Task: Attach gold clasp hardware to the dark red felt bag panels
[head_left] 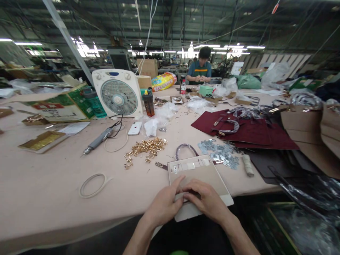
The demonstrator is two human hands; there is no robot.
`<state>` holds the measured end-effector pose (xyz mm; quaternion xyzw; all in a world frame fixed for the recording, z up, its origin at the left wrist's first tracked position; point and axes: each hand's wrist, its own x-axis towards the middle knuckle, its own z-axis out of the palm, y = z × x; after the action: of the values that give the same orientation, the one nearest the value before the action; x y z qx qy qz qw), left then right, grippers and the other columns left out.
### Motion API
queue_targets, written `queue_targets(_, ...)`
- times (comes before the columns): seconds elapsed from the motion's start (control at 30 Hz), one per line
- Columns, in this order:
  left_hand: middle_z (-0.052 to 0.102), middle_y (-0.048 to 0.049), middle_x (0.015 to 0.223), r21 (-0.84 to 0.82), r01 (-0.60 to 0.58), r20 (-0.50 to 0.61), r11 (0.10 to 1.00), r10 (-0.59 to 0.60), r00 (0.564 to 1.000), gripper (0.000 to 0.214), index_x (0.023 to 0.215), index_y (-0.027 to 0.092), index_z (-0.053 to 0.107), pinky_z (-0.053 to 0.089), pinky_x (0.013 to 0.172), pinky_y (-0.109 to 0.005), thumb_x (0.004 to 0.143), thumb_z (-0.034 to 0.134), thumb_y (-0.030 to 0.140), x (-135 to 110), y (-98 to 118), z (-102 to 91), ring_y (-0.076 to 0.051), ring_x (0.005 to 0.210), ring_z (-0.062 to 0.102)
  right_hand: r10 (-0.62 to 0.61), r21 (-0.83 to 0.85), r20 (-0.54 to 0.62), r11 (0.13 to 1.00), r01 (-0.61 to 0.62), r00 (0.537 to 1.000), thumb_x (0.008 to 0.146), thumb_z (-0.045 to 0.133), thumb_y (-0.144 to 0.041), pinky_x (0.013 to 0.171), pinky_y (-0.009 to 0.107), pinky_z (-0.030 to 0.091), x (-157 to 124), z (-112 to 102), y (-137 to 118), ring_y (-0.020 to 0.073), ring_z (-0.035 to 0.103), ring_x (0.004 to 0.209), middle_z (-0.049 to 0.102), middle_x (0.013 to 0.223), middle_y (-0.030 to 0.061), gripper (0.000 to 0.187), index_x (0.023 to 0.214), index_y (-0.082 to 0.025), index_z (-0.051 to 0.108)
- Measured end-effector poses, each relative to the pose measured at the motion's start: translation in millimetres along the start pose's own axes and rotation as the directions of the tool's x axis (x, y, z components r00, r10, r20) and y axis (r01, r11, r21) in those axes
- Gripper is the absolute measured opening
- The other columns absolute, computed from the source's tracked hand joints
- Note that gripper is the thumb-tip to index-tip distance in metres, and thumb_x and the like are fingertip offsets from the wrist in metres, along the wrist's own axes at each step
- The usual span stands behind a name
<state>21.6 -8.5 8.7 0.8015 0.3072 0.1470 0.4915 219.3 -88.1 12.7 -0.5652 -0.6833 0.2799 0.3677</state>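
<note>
- Beige card panel point(198, 175) lying at the edge of the worktable point(47, 184)
- Left hand point(164, 202) and right hand point(206, 200) pressed close together on it, fingers curled; any pinched item hidden
- Brass fittings point(145, 150) heaped just beyond
- Maroon bag panels point(244, 131) farther right
- Seated co-worker point(199, 65) across the table

Your left hand point(163, 203) and right hand point(205, 200) cover the near edge of the beige panel point(198, 173): whatever lies under your fingers is hidden, so no grip can be read. Your forearms run off the bottom edge, and a green object point(179, 253) is cut off there too. Across the table, the co-worker's hands point(199, 79) are too small to show what they hold. Gold metal fittings point(145, 150) and silver metal pieces point(219, 152): too small for exact shapes. Tan cardboard sheets point(305, 138) run off the right edge. Shiny plastic wrap point(305, 219), lower right, is blurred; contents unreadable.
</note>
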Motion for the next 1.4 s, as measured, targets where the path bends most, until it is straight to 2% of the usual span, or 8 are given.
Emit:
queue_targets(0.13,0.078,-0.0083,0.116,-0.034,0.019,-0.015,0.999,-0.019,1.0,0.059,0.151,0.02,0.052,0.05,0.097,-0.033,0.092,0.057,0.022,-0.9,9.8,-3.2,-0.025,0.11,0.069,0.015,0.005,-0.035,1.0,-0.015,0.999,0.104,0.059,-0.031,0.084,0.031,0.053,-2.0,1.5,-1.4,0.021,0.069,0.093,0.073,0.096,0.0021,0.016,0.097,-0.026,0.072)
queue_targets(0.3,0.077,-0.0026,0.092,-0.064,0.007,-0.014,0.998,-0.008,1.0,0.027,0.105,0.02,0.077,0.047,0.075,-0.025,0.096,0.053,0.027,-0.5,17.9,-6.1,-0.019,0.084,0.067,0.034,0.029,-0.063,0.999,-0.033,0.997,0.105,0.056,-0.028,0.082,0.03,0.052,-5.4,5.2,-1.9,0.0203,0.066,0.09,0.069,0.093,0.0026,0.016,0.093,-0.024,0.067)
queue_targets(0.67,0.066,0.0009,0.071,-0.12,0.062,-0.052,0.991,-0.069,0.996,0.026,0.079,0.017,0.076,0.04,0.068,-0.024,0.091,0.056,0.028,4.9,12.9,-2.1,-0.015,0.071,0.057,0.021,-0.002,-0.072,1.0,-0.021,0.997,0.107,0.052,-0.023,0.081,0.031,0.049,-6.3,11.2,0.6,0.0205,0.062,0.09,0.064,0.094,0.0022,0.016,0.094,-0.025,0.061)
queue_targets(0.8,0.069,-0.0009,0.072,-0.282,0.136,-0.077,0.95,-0.163,0.984,0.023,0.078,0.015,0.074,0.043,0.067,-0.025,0.086,0.06,0.031,8.6,-0.5,2.3,-0.017,0.071,0.059,-0.139,-0.054,-0.133,0.99,0.133,0.981,0.107,0.046,-0.021,0.077,0.034,0.051,-10.2,28.3,10.2,0.0224,0.062,0.087,0.064,0.091,0.0037,0.018,0.095,-0.027,0.06)
queue_targets(0.93,0.068,-0.0017,0.069,-0.357,0.164,-0.137,0.92,-0.225,0.965,0.023,0.078,0.015,0.071,0.043,0.064,-0.026,0.087,0.06,0.032,11.7,-8.9,7.4,-0.017,0.067,0.06,-0.214,0.131,-0.158,0.963,0.236,0.964,0.106,0.05,-0.028,0.076,0.034,0.056,-11.6,23.0,15.7,0.0229,0.066,0.086,0.067,0.089,0.005,0.015,0.096,-0.028,0.06)
queue_targets(1.07,0.073,-0.003,0.08,-0.098,0.059,-0.153,0.993,-0.074,0.985,0.02,0.083,0.018,0.074,0.042,0.071,-0.026,0.092,0.059,0.029,5.6,-2.3,11.2,-0.018,0.076,0.064,-0.011,0.24,-0.354,0.965,0.103,0.935,0.105,0.054,-0.038,0.089,0.035,0.057,16.1,-11.2,8.7,0.026,0.067,0.103,0.068,0.099,0.0082,0.017,0.097,-0.026,0.063)
queue_targets(1.17,0.074,-0.0032,0.085,-0.024,0.001,-0.145,1.0,-0.005,0.989,0.021,0.087,0.02,0.073,0.042,0.075,-0.027,0.097,0.056,0.029,0.4,0.7,12.0,-0.019,0.081,0.065,-0.005,0.176,-0.278,0.983,0.056,0.96,0.101,0.06,-0.04,0.108,0.04,0.049,54.1,-25.9,5.2,0.0265,0.061,0.124,0.067,0.123,0.0081,0.017,0.097,-0.026,0.069)
queue_targets(1.4,0.074,-0.0046,0.087,-0.02,0.007,-0.13,1.0,-0.01,0.992,0.023,0.088,0.021,0.072,0.043,0.075,-0.028,0.099,0.054,0.03,0.2,-1.5,11.4,-0.02,0.083,0.066,0.013,0.077,-0.132,0.997,-0.003,0.991,0.098,0.061,-0.021,0.113,0.045,0.043,98.3,3.7,21.9,0.0255,0.058,0.129,0.063,0.133,0.0086,0.015,0.087,-0.022,0.071)
